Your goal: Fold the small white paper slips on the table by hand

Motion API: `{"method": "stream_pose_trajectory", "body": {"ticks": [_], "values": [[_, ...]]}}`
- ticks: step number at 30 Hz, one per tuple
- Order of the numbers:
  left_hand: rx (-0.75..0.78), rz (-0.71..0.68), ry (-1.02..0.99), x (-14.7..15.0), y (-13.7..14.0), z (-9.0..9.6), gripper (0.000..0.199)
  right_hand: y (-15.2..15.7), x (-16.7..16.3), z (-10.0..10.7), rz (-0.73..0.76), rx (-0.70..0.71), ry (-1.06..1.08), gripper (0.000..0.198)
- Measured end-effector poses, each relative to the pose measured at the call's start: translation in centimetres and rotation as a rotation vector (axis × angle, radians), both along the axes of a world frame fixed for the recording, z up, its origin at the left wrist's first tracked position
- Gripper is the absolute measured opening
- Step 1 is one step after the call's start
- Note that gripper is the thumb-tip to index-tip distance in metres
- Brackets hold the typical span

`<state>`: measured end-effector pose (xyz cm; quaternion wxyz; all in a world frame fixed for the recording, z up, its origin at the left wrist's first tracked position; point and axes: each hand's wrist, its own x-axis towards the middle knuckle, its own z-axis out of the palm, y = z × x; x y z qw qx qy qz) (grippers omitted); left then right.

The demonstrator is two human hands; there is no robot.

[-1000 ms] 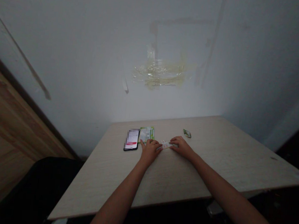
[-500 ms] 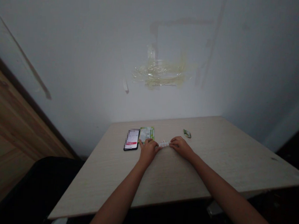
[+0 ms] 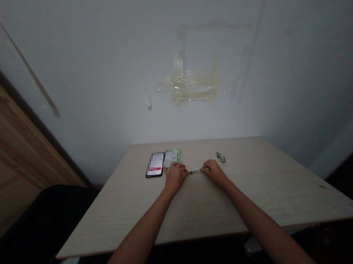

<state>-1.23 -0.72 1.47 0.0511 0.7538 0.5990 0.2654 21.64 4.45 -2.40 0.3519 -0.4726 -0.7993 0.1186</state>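
Note:
A small whitish strip (image 3: 194, 170), perhaps paper, spans the gap between my hands just above or on the table; its exact kind is too small to make out. My left hand (image 3: 175, 176) pinches its left end with fingertips and thumb, close to the lower edge of a green-and-white printed packet (image 3: 174, 155). At the right end, my right hand (image 3: 213, 171) grips the strip between closed fingertips. Left of the packet lies a phone (image 3: 155, 165) with a lit, partly pixelated screen. Beyond my right hand rests a small crumpled green wrapper (image 3: 221, 157).
The pale wooden table (image 3: 252, 164) reaches back to a grey-white wall (image 3: 109, 64) with peeling clear tape (image 3: 191, 87) on it. A dark chair-like shape (image 3: 45, 215) stands to the left. Wooden panelling (image 3: 8, 137) is further left.
The strip between my hands looks narrower now, with a dark fleck at its left end. My hands have shifted only slightly. Phone, packet and wrapper stay in place.

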Motion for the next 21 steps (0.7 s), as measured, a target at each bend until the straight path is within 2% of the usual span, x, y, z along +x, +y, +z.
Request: {"method": "stream_pose_trajectory", "body": {"ticks": [8, 21], "values": [[-0.026, 0.062, -0.002, 0.4, 0.6, 0.0, 0.015, 0.0, -0.4, 0.0, -0.101, -0.015, -0.036, 0.015], [-0.04, 0.077, 0.016, 0.9, 1.2, -0.2, 0.016, 0.3, -1.3, -0.1, -0.194, -0.032, -0.141, 0.015]]}}
